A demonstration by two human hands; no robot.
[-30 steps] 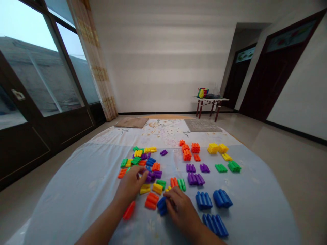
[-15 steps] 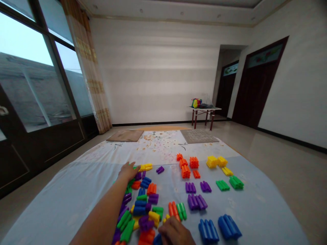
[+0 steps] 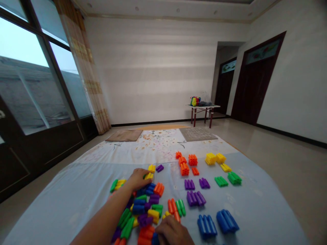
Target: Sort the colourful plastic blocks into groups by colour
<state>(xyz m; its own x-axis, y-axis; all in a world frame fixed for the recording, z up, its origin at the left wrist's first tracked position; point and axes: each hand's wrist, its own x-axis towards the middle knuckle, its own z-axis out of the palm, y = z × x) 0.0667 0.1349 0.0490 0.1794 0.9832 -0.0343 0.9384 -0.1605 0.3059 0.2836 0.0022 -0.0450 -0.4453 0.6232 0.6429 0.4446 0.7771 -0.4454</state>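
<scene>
Colourful plastic pieces lie in a mixed pile on the pale blue cloth, with purple [image 3: 145,220], green [image 3: 127,227] and blue [image 3: 139,209] ones among them. Over the pile's far end is my left hand [image 3: 140,178], its fingers curled down around a yellow piece [image 3: 149,176]. Another yellow piece [image 3: 151,168] lies just beyond it. At the near edge my right hand [image 3: 173,231] is closed beside an orange piece [image 3: 146,234] and a blue one; what its fingers hold is hidden. An orange piece [image 3: 174,209] and a green piece [image 3: 180,207] lie just past it.
On the right, pieces sit grouped by colour: orange [image 3: 184,168], yellow [image 3: 211,159], green [image 3: 234,178], purple [image 3: 196,198] and blue [image 3: 227,221]. Two mats [image 3: 124,135] lie at the cloth's far end. Against the back wall stands a small table [image 3: 203,107] with bags.
My left hand has moved right and nearer, onto the yellow piece. Pieces at the pile's far end have shifted, and green and yellow ones show left of my forearm. My right hand has barely moved.
</scene>
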